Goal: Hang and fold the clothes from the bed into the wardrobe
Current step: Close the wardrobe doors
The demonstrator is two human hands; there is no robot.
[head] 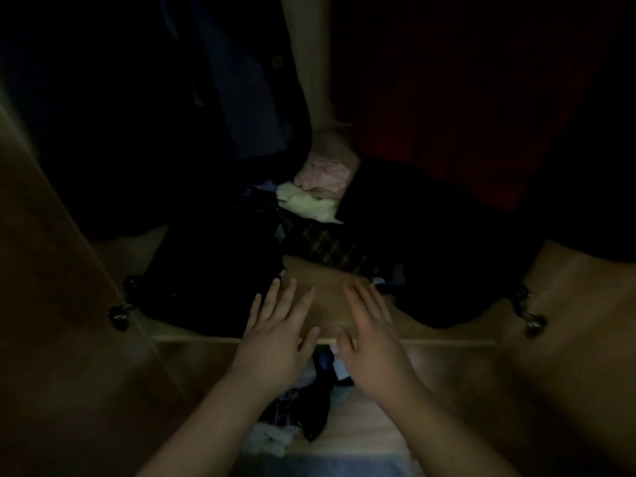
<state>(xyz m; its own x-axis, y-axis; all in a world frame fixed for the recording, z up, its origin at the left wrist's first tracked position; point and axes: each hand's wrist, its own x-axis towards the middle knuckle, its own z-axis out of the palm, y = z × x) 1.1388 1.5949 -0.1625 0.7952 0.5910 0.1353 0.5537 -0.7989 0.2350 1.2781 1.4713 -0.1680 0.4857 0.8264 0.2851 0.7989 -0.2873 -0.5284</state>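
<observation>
I look into a dim wardrobe. My left hand (278, 333) and my right hand (370, 330) reach side by side over the front edge of a wooden shelf (330, 297), fingers spread, holding nothing. A dark folded pile (213, 273) lies left of my hands and a larger black pile (440, 256) lies right. Behind the bare patch sits a dark checked garment (330, 249), with pale yellow (306, 204) and pink (323, 173) clothes further back. Dark blue clothes (241, 84) and a red garment (464, 98) hang above.
Open wardrobe doors (51, 270) flank both sides, with metal hinges at the left (120, 313) and right (531, 321). Below the shelf edge, a jumble of dark and light clothes (299, 407) lies on a lower wooden surface.
</observation>
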